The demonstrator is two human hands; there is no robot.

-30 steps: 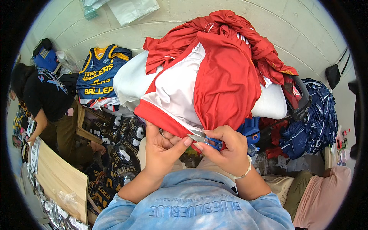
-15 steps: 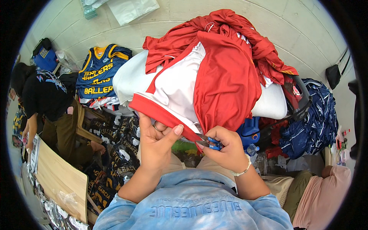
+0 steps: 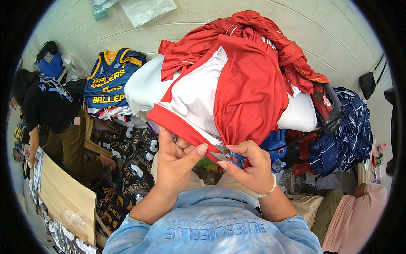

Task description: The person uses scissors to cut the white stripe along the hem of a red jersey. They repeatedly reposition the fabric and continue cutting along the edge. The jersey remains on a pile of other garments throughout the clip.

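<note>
A red and white sports garment [image 3: 249,97] lies draped over a white padded surface [image 3: 146,84], its red band hanging towards me. My left hand [image 3: 175,158] pinches that band between thumb and fingers; a ring sits on one finger. Closed around small blue-handled thread snips [image 3: 237,159], my right hand [image 3: 253,165] is just right of the left one. The snips' blades are apart and point left at the band's lower edge. Whether they touch a thread is too small to tell.
Beyond the garment more red cloth [image 3: 292,55] is heaped. Navy jerseys lie left [image 3: 110,80] and right [image 3: 344,131]. Packed black garments [image 3: 135,169] cover the lower left beside a wooden board [image 3: 67,199]. A person in black [image 3: 55,106] bends at the left; another in pink [image 3: 359,216] is at the right.
My left hand has shifted slightly right and up with the band, closer to the snips. The snips have tilted a little, and my right fingers have come up towards the band's edge.
</note>
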